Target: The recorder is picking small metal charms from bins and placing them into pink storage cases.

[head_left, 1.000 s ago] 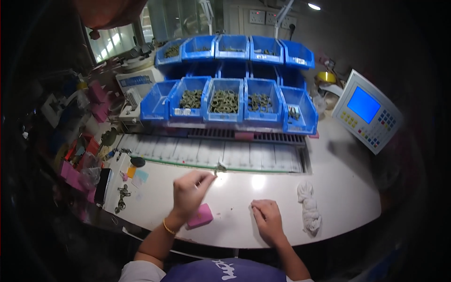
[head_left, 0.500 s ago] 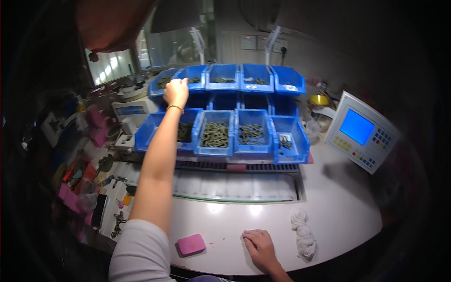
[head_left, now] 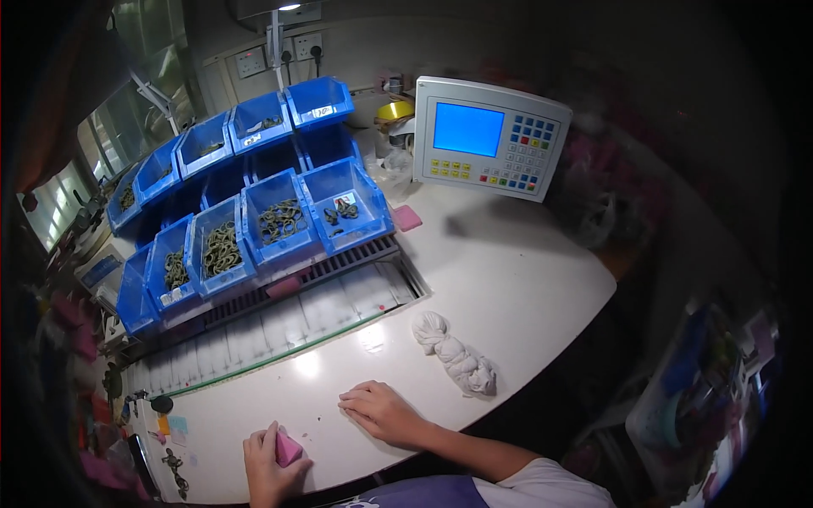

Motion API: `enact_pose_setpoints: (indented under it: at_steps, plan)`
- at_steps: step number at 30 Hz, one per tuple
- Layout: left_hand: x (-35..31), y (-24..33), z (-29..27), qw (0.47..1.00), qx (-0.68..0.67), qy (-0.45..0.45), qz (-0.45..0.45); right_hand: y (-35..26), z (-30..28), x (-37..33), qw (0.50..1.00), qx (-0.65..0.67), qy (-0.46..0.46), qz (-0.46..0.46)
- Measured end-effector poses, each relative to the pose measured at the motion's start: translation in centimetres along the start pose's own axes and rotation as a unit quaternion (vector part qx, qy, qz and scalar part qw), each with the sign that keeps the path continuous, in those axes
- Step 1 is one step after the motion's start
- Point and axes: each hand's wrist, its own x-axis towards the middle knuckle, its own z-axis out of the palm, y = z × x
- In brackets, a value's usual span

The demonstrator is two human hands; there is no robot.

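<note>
The left hand (head_left: 264, 471) had its fingers clamped on a small pink block (head_left: 288, 450), near the front edge of the white surface (head_left: 517, 279). The hand hid much of the block, so whether its underside touched the surface was hard to tell. The right hand (head_left: 385, 413) rested palm down a little way off, its fingers loosely outstretched side by side and gripping nothing that showed.

A loose grip, or a knock from the other wrist, could have sent the block over the edge, since so little surface lay between it and the drop. To the right, a twisted white cloth (head_left: 457, 360) lay near the same edge (a careless elbow might have dragged it off). On the left, a dark metal-looking cluster (head_left: 175, 472) sat close to the edge too, where a sweep of the left forearm could have scattered it.

Farther out, a long pale panel (head_left: 262, 339) was sunk into the surface, its near side trimmed in green. Beyond it rose tiers of blue bins (head_left: 290, 247), several holding small dark loops (head_left: 222, 247); a hasty reach could have tipped or mixed these. A control panel (head_left: 511, 165) with a lit blue screen stood to the right.
</note>
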Motion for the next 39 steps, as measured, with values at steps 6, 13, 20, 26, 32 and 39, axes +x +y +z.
enact_pose_setpoints:
  at_steps: [6,13,20,26,32,39]
  plan:
    - [-1.1,-0.5,1.1,0.997,-0.005,0.06,-0.046,1.3,-6.6,0.8,0.977,-0.087,0.176,-0.082]
    - [-1.9,-1.0,2.6,0.99,0.015,0.066,-0.125,11.4,-31.3,7.3,0.847,-0.245,0.469,0.051]
    - [-2.2,-0.6,3.6,0.974,-0.027,0.169,-0.147,16.4,-35.3,12.7,0.909,-0.025,0.395,0.13]
    - [-2.2,-0.8,3.3,0.976,-0.039,0.164,-0.136,16.9,-34.5,13.0,0.876,-0.076,0.457,0.133]
    - [-2.9,-1.2,3.1,0.976,-0.047,0.158,-0.14,17.3,-34.6,13.0,0.875,-0.092,0.443,0.173]
    - [-3.0,-0.9,2.7,0.972,-0.068,0.168,-0.149,16.6,-34.2,13.4,0.873,-0.082,0.455,0.157]
